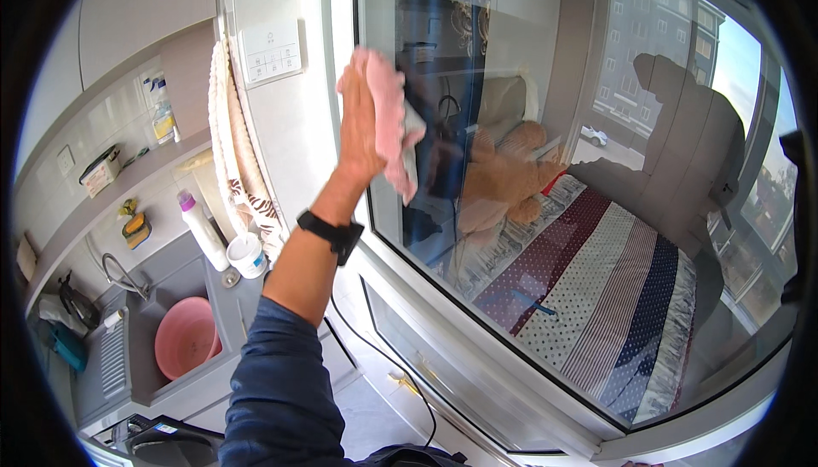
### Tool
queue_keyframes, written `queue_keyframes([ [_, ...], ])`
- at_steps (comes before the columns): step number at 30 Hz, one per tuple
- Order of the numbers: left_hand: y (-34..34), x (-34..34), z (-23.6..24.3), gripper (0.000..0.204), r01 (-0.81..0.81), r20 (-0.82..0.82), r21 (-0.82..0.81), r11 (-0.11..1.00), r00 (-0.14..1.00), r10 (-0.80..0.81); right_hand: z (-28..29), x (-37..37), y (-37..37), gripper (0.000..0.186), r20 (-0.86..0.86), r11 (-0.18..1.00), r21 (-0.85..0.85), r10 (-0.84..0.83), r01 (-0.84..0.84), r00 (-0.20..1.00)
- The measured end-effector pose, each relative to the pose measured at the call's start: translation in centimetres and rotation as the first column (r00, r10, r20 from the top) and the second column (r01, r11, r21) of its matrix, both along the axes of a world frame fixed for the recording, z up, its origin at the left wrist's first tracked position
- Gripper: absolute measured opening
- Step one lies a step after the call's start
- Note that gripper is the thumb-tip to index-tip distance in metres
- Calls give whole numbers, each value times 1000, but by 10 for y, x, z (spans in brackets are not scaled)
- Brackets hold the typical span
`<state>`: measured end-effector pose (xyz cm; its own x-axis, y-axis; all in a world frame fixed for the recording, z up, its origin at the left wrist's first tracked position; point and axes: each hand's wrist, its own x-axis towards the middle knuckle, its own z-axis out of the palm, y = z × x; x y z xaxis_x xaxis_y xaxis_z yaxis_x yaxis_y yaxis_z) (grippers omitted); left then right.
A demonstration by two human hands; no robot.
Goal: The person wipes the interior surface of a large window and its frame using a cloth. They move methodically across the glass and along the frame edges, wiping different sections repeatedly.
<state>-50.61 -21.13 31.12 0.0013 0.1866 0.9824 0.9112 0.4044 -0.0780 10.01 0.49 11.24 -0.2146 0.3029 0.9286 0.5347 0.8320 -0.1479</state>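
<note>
My left hand (pixel 360 139) reaches up with a pink cloth (pixel 388 100), pressing it against the upper left of the large glass pane (pixel 426 228), beside the white window frame (pixel 338 15). The cloth is crumpled, with a scalloped edge and a paler underside. My fingers are mostly stretched along it. Through the glass, or reflected in it, show a bed with a striped quilt (pixel 571 296) and a brown plush toy (pixel 498 177). My right hand is not in view.
At left are a grey sink (pixel 141 365) with a pink basin (pixel 183 335), a white bottle (pixel 200 233), a white tub (pixel 247 258), a shelf (pixel 145 164) and a hanging towel (pixel 230 118). A black cord (pixel 383 348) runs down below my arm, past a lower framed pane (pixel 434 382).
</note>
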Motion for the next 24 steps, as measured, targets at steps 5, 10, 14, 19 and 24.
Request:
queue_keyframes([
  [5,-4,18,-117,115,-54,62,-41,998,997,56,-2,0,0,14,-10,1000,-7,30,-30,1000],
  [10,0,56,-204,112,-70,356,-32,997,931,77,-3,0,0,11,-20,1000,-2,25,-25,999],
  [14,14,72,-230,91,-99,620,72,993,784,33,-5,1,4,12,-38,1000,12,22,-22,999],
  [19,38,67,-216,56,-137,610,343,929,785,-110,-11,1,6,13,-85,999,10,31,-30,996],
  [24,67,69,-170,40,-183,564,640,746,771,-295,-15,-2,8,15,-163,998,12,63,-62,985],
])
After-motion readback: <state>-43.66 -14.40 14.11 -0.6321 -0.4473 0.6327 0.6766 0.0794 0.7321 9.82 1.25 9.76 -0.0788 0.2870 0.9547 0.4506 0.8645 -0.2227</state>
